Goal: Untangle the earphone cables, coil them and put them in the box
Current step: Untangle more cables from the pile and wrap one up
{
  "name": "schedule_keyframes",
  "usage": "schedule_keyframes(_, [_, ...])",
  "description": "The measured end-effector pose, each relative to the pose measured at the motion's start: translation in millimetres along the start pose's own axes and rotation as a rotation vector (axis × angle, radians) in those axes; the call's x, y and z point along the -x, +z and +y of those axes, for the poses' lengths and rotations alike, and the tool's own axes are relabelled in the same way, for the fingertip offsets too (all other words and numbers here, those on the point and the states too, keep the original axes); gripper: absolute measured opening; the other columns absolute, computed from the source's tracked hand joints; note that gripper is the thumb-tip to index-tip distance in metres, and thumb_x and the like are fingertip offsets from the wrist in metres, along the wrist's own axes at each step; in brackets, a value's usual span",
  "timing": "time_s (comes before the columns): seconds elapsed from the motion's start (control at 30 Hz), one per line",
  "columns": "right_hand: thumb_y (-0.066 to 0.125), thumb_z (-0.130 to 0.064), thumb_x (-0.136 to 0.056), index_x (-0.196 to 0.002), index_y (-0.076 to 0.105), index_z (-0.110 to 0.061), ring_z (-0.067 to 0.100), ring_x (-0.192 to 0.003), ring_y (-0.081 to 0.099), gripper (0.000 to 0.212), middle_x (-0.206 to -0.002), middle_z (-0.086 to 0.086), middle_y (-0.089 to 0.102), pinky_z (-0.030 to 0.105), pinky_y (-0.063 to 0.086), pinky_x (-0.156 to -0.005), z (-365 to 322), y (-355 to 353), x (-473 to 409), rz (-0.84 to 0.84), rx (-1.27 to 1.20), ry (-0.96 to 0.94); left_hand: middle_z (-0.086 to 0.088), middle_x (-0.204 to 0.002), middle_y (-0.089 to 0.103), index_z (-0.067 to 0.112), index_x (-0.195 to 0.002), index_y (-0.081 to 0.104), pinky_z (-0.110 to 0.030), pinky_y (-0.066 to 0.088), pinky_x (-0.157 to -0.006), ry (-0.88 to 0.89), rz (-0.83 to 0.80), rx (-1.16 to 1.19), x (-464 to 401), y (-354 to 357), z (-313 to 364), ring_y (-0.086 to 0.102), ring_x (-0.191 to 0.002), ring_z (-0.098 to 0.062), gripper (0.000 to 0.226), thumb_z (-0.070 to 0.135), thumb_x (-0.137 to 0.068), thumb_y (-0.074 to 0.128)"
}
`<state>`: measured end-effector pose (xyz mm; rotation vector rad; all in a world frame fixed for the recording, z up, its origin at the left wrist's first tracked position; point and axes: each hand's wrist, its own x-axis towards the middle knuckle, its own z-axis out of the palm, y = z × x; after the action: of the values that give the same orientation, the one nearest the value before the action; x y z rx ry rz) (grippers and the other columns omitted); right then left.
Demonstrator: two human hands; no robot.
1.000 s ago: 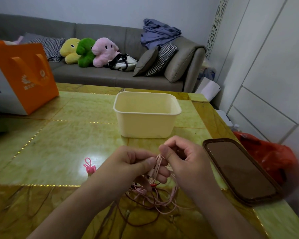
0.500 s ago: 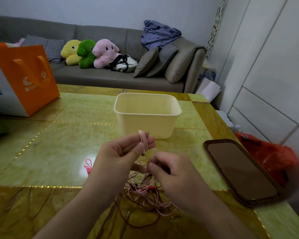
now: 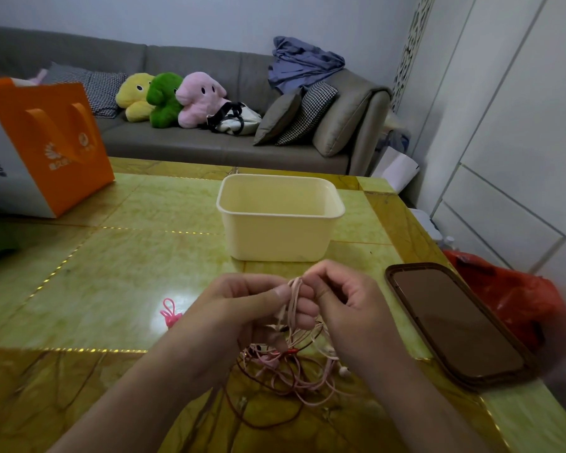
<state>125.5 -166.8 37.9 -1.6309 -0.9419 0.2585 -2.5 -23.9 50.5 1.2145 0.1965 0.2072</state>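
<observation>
A tangle of pink and dark red earphone cables (image 3: 285,367) lies on the green table near the front edge, partly hidden by my hands. My left hand (image 3: 242,308) pinches a bundle of pink cable loops (image 3: 293,297) between thumb and fingers. My right hand (image 3: 343,302) pinches the same bundle at its top, fingers curled. Both hands meet just in front of the cream plastic box (image 3: 278,220), which stands open and looks empty.
A brown box lid (image 3: 455,325) lies to the right by the table edge, with a red plastic bag (image 3: 517,299) beyond it. A small pink cable tie (image 3: 170,313) lies left of my hands. An orange paper bag (image 3: 46,142) stands at the far left.
My right hand rose from the tangle to meet my left hand at the loop bundle. The left hand dropped a little with the loops.
</observation>
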Motion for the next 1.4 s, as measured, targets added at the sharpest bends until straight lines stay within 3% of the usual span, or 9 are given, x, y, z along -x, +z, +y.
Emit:
schedule_keyframes(0.13, [0.060,-0.036,-0.106,-0.096,0.074,-0.017,0.024,-0.065,0.052,0.025,-0.078,0.019,0.063,0.052,0.046,-0.059,5.6,9.4,2.4,-0.078,-0.025,0.028,-0.019,-0.096,0.077,-0.002,-0.106,0.079,-0.024,0.055,-0.054,0.078,0.118,0.114,-0.9,5.3,0.6,0.075,-0.081,-0.017,0.027,0.014,-0.088,0.067])
schedule_keyframes(0.3, [0.058,-0.018,-0.108,-0.087,0.070,-0.025,0.001,-0.054,0.048,0.025,-0.068,0.003,0.062,0.018,0.037,-0.053,3.6,11.1,7.0,-0.136,0.098,0.059,-0.018,-0.106,0.078,0.002,-0.109,0.079,-0.027,0.061,-0.062,0.142,0.267,0.172,-5.3,2.0,0.5,0.077,-0.091,-0.019,0.026,0.016,-0.090,0.067])
schedule_keyframes(0.4, [0.057,-0.021,-0.108,-0.094,0.072,-0.028,0.001,-0.057,0.050,0.022,-0.075,0.006,0.066,0.023,0.040,-0.054,-1.9,13.1,7.3,-0.173,0.165,0.043,-0.017,-0.109,0.079,0.003,-0.112,0.078,-0.029,0.063,-0.072,0.195,0.339,0.155,-5.9,1.6,0.1,0.077,-0.101,-0.022,0.027,0.018,-0.093,0.066])
schedule_keyframes(0.63, [0.063,-0.025,-0.105,-0.097,0.069,-0.020,0.016,-0.060,0.053,0.011,-0.069,0.001,0.063,0.047,0.045,-0.059,-4.3,10.7,11.0,-0.225,0.280,-0.035,0.002,-0.096,0.083,0.013,-0.109,0.080,-0.020,0.060,-0.084,0.318,0.416,-0.428,-7.1,4.3,-8.0,0.079,-0.099,-0.012,0.017,0.007,-0.097,0.070])
schedule_keyframes(0.73, [0.068,-0.022,-0.102,-0.092,0.074,-0.022,0.016,-0.059,0.058,0.012,-0.068,0.000,0.066,0.042,0.047,-0.055,-7.4,2.7,8.9,-0.151,0.217,-0.043,0.012,-0.089,0.080,0.024,-0.102,0.081,-0.030,0.061,-0.082,0.347,0.358,-0.815,-6.7,-1.1,-14.1,0.075,-0.090,-0.005,0.013,0.024,-0.102,0.069])
schedule_keyframes(0.8, [0.072,-0.016,-0.100,-0.088,0.076,-0.022,0.010,-0.060,0.064,0.013,-0.069,-0.007,0.071,0.027,0.047,-0.054,-10.7,-2.6,7.4,-0.083,0.190,-0.063,0.005,-0.081,0.075,0.024,-0.098,0.078,-0.046,0.058,-0.074,0.264,0.261,-0.886,-6.2,-3.2,-14.1,0.070,-0.080,-0.017,0.019,0.033,-0.103,0.062])
schedule_keyframes(0.97, [0.073,-0.006,-0.098,-0.086,0.074,-0.017,0.010,-0.065,0.071,0.016,-0.071,-0.002,0.073,0.024,0.056,-0.061,-12.9,-7.5,3.0,0.005,0.037,-0.025,-0.004,-0.076,0.071,0.012,-0.093,0.078,-0.039,0.051,-0.064,0.049,0.087,-0.520,-2.7,4.4,-5.5,0.063,-0.072,-0.019,0.028,0.006,-0.107,0.055])
schedule_keyframes(1.27, [0.074,-0.017,-0.098,-0.080,0.075,-0.022,0.024,-0.060,0.057,0.019,-0.068,0.006,0.064,0.039,0.048,-0.055,-10.4,-8.6,1.3,0.044,0.020,-0.022,-0.009,-0.075,0.063,0.001,-0.092,0.078,-0.026,0.048,-0.056,-0.049,0.029,-0.115,-1.1,4.2,-1.5,0.056,-0.063,-0.014,0.025,0.026,-0.091,0.073])
schedule_keyframes(1.4, [0.064,-0.026,-0.106,-0.084,0.073,-0.023,0.013,-0.057,0.045,0.025,-0.062,0.003,0.054,0.041,0.038,-0.051,-4.3,-1.2,4.8,-0.033,0.039,0.016,-0.009,-0.077,0.067,0.002,-0.093,0.078,-0.022,0.053,-0.055,0.020,0.092,0.121,-2.0,6.1,1.4,0.064,-0.064,-0.012,0.016,0.017,-0.091,0.074])
